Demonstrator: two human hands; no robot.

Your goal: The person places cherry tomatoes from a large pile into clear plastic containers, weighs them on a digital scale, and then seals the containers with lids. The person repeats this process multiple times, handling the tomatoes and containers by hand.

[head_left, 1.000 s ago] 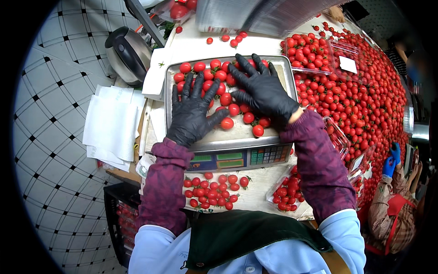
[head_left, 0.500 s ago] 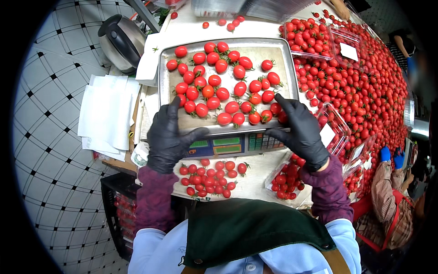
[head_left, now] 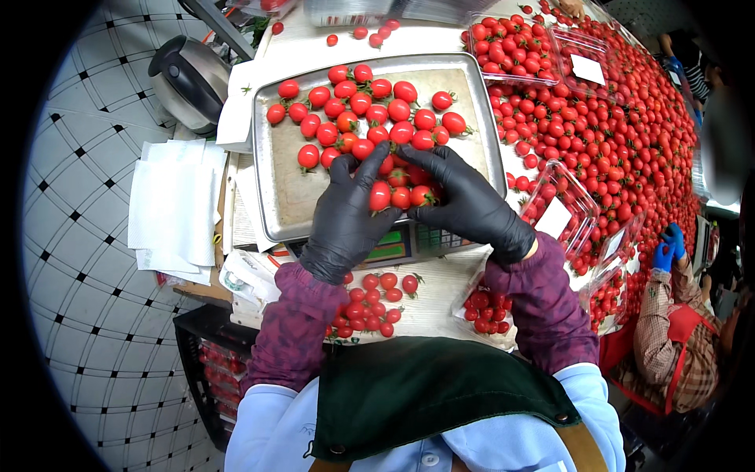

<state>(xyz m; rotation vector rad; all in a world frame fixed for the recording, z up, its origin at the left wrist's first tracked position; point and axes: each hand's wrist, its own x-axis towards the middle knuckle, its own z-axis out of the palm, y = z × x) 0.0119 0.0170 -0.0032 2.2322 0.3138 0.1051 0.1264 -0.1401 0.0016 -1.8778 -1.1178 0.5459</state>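
Both of my hands wear black gloves and meet at the near side of a metal scale tray (head_left: 271, 189). My left hand (head_left: 346, 212) and my right hand (head_left: 472, 200) curve inward around a bunch of cherry tomatoes (head_left: 399, 197), enclosing it from both sides. The fingertips nearly meet at its far edge, and part of the bunch is hidden under them. More red tomatoes with green stems (head_left: 360, 104) lie loose over the far part of the tray. Beneath the tray's near edge shows the scale's display panel (head_left: 389, 250), partly covered by my hands.
Loose tomatoes (head_left: 371, 307) sit in front of the scale, beside a clear box of tomatoes (head_left: 487, 311). A large tomato heap (head_left: 605, 149) with filled boxes (head_left: 515, 51) spreads right. Left are a kettle (head_left: 189, 82) and white paper sheets (head_left: 173, 204). A blue-gloved co-worker (head_left: 668, 338) stands right.
My hands have come together from the tray's two near corners, sweeping the nearer tomatoes into a tight bunch. The whole view has shifted slightly.
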